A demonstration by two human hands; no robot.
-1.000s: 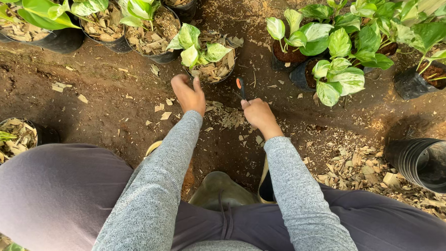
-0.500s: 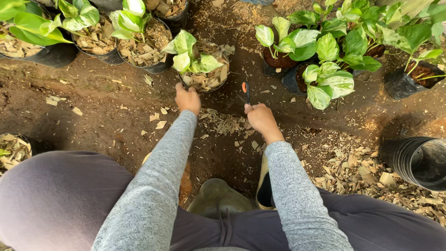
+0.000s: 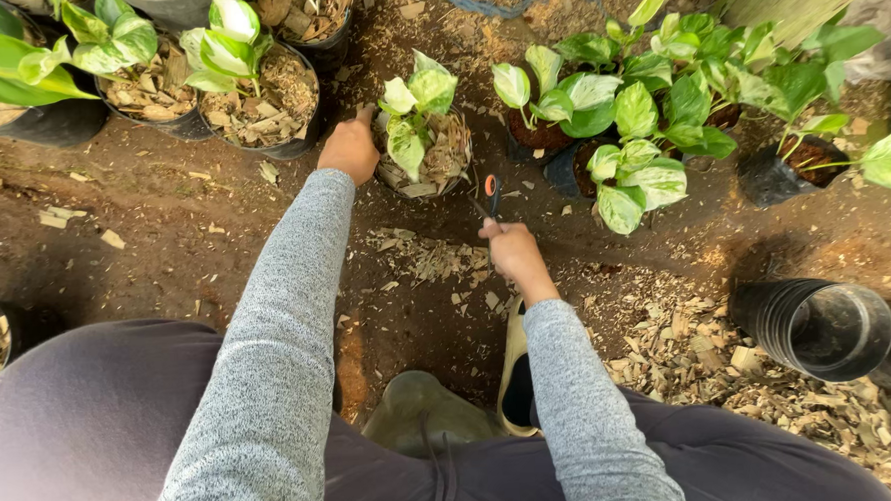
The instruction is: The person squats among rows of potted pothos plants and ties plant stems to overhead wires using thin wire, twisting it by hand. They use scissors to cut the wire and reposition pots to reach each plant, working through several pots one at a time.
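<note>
Head view: compared with a moment ago, the left hand [image 3: 349,149] has reached further up and now grips the rim of the small pot [image 3: 432,171], where before it only lay on the soil short of it. The right hand [image 3: 514,258] has stayed low on the ground, closed around a tool [image 3: 490,193] with an orange and black handle that points up toward the pot. The pot stands between the two hands and holds a plant [image 3: 411,107] with green and cream leaves in dry chips.

No packages, labels or signs show.

A row of black pots [image 3: 259,108] with similar plants stands to the left, and a leafy cluster [image 3: 649,101] to the right. An empty black pot [image 3: 819,326] lies on its side at the right. A green boot [image 3: 423,417] sits below, among wood chips [image 3: 670,341] on the soil.
</note>
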